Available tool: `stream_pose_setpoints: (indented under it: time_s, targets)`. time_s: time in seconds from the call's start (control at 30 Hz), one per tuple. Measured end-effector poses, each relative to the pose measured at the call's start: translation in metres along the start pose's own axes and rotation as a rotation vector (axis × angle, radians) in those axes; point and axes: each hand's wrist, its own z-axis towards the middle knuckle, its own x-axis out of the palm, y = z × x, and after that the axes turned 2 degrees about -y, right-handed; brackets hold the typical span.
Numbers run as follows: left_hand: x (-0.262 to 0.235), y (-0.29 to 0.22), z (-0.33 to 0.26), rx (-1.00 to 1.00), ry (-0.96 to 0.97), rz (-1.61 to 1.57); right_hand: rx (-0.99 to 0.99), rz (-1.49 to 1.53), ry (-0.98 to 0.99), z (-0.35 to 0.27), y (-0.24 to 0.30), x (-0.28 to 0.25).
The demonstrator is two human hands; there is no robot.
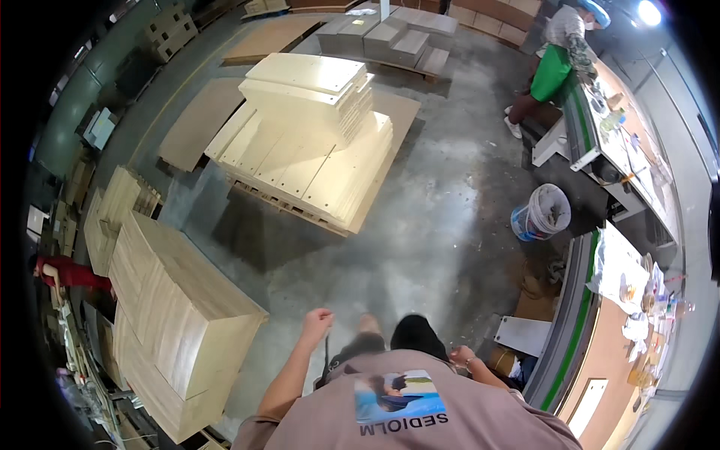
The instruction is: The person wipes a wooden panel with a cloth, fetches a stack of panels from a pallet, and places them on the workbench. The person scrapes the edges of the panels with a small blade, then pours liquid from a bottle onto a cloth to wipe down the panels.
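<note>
- Left hand [318, 324]: loosely curled, can't tell if holding anything.
- Right hand [462, 355]: curled, contents unclear.
- Board stack [169, 322] left of person, apart; careless turn could clip its corner.

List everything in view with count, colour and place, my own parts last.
Cream panel stack: 1, cream, upper middle.
Woodgrain panel stack: 1, light brown, left.
Smaller panel stack: 1, pale, far left.
Grey panels: several, grey, top middle.
Flat boards: several, brown, upper left.
Bucket: 1, white and blue, right.
Workbenches: 2, grey with green edges, right.
Bench clutter: uncountable, mixed colours, on workbenches.
White board: 1, white, beside near workbench.
Other people: 2, one upper right, grey top; one far left, red.
Shirt: 1, mauve, bottom middle.
Left hand: 1, bare, lower middle.
Right hand: 1, bare, right of it.
</note>
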Motion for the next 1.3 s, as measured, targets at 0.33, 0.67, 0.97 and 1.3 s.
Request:
stream_pose_setpoints:
  time_s: [0.33,0.67,0.97,1.3]
  targets:
    - [-0.143,-0.013,0.157,-0.492,-0.146,-0.196,0.163,0.592,-0.479,0.332,0.130,-0.176]
    - [-0.270,-0.203,0.458,0.024,-0.022,0.337,-0.411,0.758,-0.434,0.438,0.717,-0.362]
    - [-0.483,-0.275,0.780,0.268,-0.371,0.680,-0.166,0.187,-0.843,0.453,0.935,-0.381]
    - [-0.613,-0.369,1.026,0.537,-0.786,0.631,-0.097,0.340,-1.012,0.488,0.940,-0.366]
